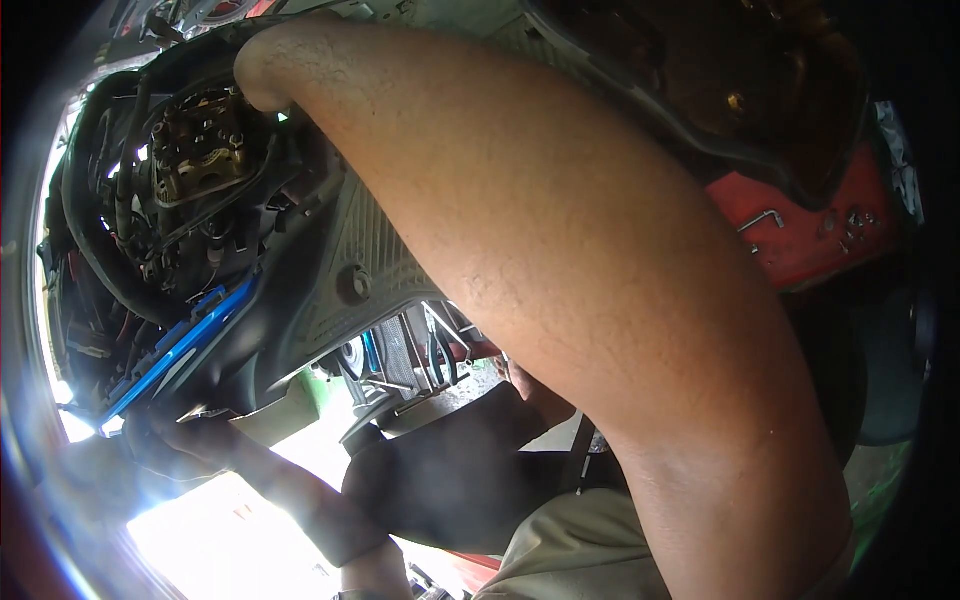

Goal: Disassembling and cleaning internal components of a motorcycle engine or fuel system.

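Note:
My right forearm [560,220] crosses the whole view from the lower right. My right hand [268,68] bends down at the far left, beside an opened engine with its bare metal cylinder head [205,150] in view. The fingers are turned away and hidden, so what they touch cannot be made out. At the lower left, my left hand [190,435] lies in shadow and glare beneath a blue body panel [180,345]. Its fingers are too dim to read. Black hoses [90,230] curve around the engine.
A ribbed dark footboard [375,235] runs below my forearm. Pliers [438,350] and other hand tools lie beyond it. At the right, a red tray [800,255] carries a hex key [765,218] and several small bolts [855,228]. A large dark pan-like part [690,80] overhangs it.

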`<action>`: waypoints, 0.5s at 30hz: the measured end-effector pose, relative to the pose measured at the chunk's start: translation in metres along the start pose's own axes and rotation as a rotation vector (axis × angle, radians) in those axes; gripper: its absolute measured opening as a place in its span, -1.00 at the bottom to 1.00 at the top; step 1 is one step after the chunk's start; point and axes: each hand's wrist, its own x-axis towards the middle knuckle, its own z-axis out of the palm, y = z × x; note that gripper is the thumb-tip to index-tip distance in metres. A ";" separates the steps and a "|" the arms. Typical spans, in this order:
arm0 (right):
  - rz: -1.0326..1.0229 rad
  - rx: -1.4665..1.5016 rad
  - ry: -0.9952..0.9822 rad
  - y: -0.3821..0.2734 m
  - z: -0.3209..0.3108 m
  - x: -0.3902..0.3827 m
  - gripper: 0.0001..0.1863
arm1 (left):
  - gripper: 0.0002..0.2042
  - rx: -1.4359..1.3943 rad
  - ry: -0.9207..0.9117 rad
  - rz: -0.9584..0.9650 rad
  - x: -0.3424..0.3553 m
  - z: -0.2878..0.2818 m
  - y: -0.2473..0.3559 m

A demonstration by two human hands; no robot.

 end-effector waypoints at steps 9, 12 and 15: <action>-0.014 0.017 -0.001 -0.001 0.005 0.001 -0.54 | -0.71 0.317 0.108 0.082 0.005 -0.013 -0.035; -0.016 0.015 0.000 -0.003 0.009 -0.001 -0.55 | -0.71 0.296 0.171 0.060 0.003 -0.007 -0.028; -0.017 0.016 0.004 -0.004 0.012 -0.003 -0.55 | -0.70 0.144 0.160 -0.061 0.005 -0.013 -0.017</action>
